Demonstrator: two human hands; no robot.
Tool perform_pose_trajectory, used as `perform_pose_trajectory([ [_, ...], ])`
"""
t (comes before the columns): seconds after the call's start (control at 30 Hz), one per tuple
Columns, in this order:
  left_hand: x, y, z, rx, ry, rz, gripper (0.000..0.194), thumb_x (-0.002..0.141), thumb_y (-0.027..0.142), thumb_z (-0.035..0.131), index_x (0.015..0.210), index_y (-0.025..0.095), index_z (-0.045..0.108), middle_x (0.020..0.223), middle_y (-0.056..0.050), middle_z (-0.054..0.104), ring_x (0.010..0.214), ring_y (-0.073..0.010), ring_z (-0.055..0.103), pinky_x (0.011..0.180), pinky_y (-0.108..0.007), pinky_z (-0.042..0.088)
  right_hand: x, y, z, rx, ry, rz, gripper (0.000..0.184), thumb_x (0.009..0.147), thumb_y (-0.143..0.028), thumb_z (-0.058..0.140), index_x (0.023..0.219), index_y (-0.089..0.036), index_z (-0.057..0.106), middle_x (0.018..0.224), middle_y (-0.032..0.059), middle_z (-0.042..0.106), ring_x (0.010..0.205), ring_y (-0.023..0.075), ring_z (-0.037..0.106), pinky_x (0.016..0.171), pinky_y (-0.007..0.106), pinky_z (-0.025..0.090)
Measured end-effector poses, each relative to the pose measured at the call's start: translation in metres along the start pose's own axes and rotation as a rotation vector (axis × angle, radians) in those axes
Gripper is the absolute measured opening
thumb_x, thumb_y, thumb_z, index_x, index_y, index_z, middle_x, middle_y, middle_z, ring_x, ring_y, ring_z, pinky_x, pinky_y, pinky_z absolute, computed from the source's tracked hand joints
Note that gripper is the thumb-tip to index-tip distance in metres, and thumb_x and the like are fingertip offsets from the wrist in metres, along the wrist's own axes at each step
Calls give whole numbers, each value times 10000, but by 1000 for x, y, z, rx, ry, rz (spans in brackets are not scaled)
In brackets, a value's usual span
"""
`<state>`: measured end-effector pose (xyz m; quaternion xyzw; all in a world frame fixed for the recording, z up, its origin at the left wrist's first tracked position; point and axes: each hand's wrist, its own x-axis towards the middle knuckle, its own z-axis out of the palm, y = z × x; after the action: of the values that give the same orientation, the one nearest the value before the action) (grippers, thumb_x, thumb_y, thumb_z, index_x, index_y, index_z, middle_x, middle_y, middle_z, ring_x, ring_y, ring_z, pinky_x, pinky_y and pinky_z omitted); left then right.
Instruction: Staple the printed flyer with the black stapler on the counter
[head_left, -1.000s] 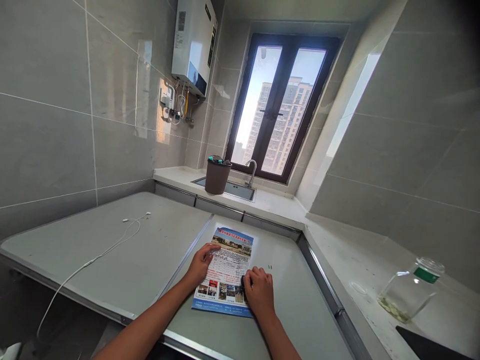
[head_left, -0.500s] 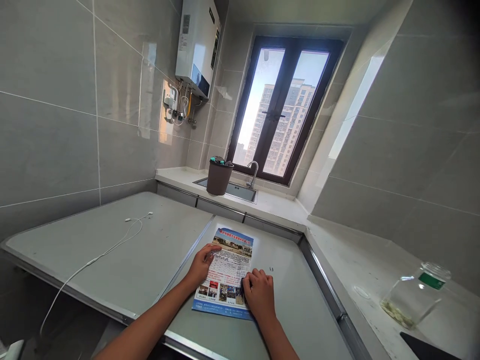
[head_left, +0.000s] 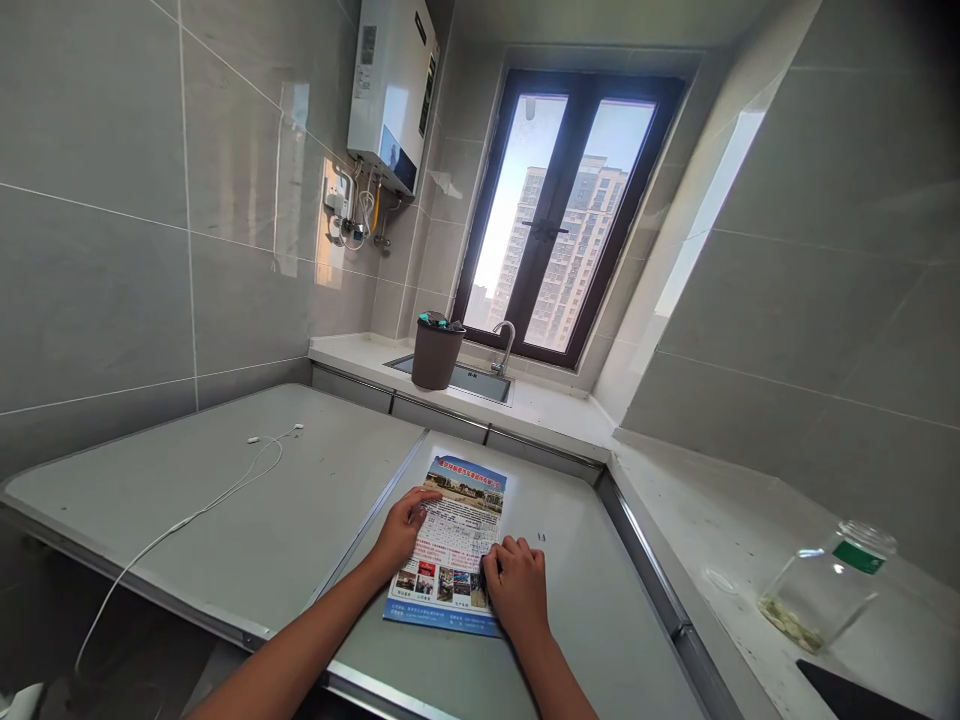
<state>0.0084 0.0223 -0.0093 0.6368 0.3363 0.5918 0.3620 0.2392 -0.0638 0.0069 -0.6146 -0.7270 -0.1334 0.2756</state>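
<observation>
A printed flyer with a blue bottom band, small photos and a building picture lies flat on the grey folding table. My left hand rests on its left edge, fingers stretched over the paper, nothing lifted. On the right edge, my right hand is closed, its fingers curled. A bit of something dark shows by its thumb, mostly hidden, so its kind is unclear. Two tiny dark pieces lie on the table just right of the flyer.
A white cable trails across the left table panel and over its edge. Behind the table, a brown bin stands by the sink and faucet. A glass jar sits on the right counter.
The view has shifted very slightly. Both hands and the flyer stay in practically the same place.
</observation>
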Motion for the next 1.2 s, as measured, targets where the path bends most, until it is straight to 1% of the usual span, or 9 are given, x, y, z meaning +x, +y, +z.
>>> perform_pose_trajectory([
  [0.13,-1,0,0,4,0,-15,341,827,169,563,1093,223,769,1186,-79,683,1176,-266,610,1090,-455,439,0,0,1,-15,1,-9,331,989,-185,473,717,-217,659,804,25,649,840,186,544,791,339,280],
  [0.27,-1,-2,-1,5,0,-22,370,818,142,545,1101,223,769,1214,-80,676,1197,-270,609,1103,-464,431,0,-1,2,-22,-11,-6,337,997,-191,461,722,-216,654,804,26,649,845,190,539,799,349,279],
  [0.5,-1,-4,0,-24,29,-43,330,811,173,590,1073,221,784,1184,-82,712,1210,-290,606,1104,-471,436,-1,-1,2,-35,-18,-19,336,1006,-195,452,731,-216,644,810,31,654,861,197,536,801,358,278],
  [0.63,-1,-5,0,-19,21,-59,352,797,162,573,1076,220,780,1213,-82,690,1210,-287,605,1102,-469,430,-1,-2,2,-47,-15,-24,321,1000,-189,465,737,-220,647,815,31,658,862,203,540,796,359,276],
  [0.83,0,-7,0,-13,21,-45,372,784,142,563,1077,223,778,1211,-86,685,1212,-288,601,1118,-483,405,-1,-3,0,-61,-20,-39,310,998,-196,468,744,-222,644,822,36,663,881,221,545,800,371,279],
  [0.97,-1,-7,0,-7,6,-44,372,793,150,557,1087,219,773,1205,-86,680,1194,-283,615,1099,-473,427,-1,-5,-2,-81,-31,-50,288,996,-195,470,767,-221,643,840,48,670,886,231,544,803,378,283],
  [1.2,0,-6,0,4,7,-65,394,762,118,546,1066,219,776,1191,-76,697,1195,-269,621,1113,-456,425,-5,-11,-2,-147,-49,-78,253,997,-197,448,840,-221,646,927,66,681,952,270,554,868,449,311],
])
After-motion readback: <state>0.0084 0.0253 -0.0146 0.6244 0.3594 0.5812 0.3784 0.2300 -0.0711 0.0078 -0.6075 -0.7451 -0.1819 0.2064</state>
